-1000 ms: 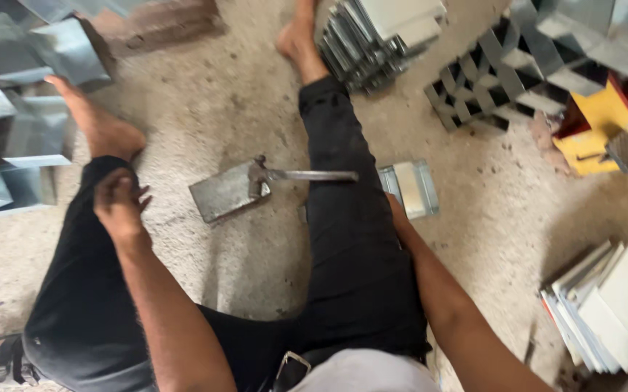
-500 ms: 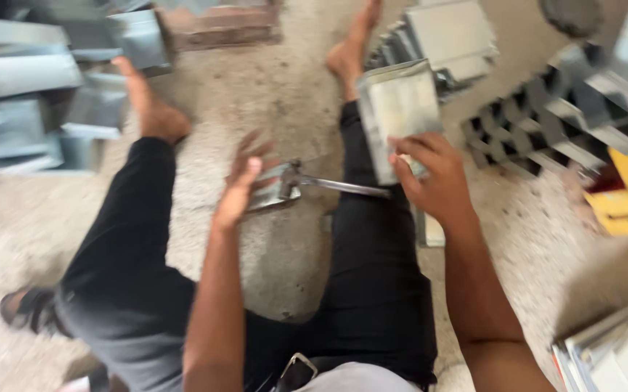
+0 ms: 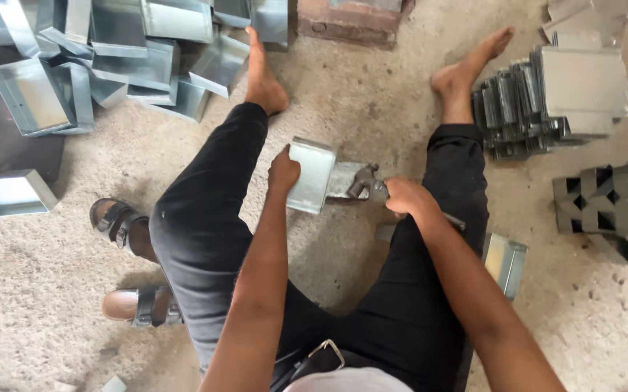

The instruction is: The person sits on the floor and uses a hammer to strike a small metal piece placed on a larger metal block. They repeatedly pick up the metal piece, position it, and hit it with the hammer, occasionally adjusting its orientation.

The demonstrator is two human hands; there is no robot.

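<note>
I sit on a sandy concrete floor with my legs spread. My left hand (image 3: 283, 171) grips the near edge of a folded sheet-metal box piece (image 3: 312, 175) that stands on a flat metal plate (image 3: 344, 180) between my knees. My right hand (image 3: 405, 197) is closed around the handle of a hammer (image 3: 367, 182). The hammer head rests right beside the box piece, over the plate. A second small metal box (image 3: 505, 263) lies on the floor by my right thigh.
A heap of finished metal trays (image 3: 96, 58) fills the far left, with one more tray (image 3: 7, 194) lying apart. A stack of flat metal blanks (image 3: 553, 98) sits at my right foot, beside interlocked metal grids (image 3: 615, 207). Two sandals (image 3: 121, 225) lie left of my leg.
The metal box piece went from my right hand to my left and now stands on the plate. My right hand has taken hold of the hammer handle.
</note>
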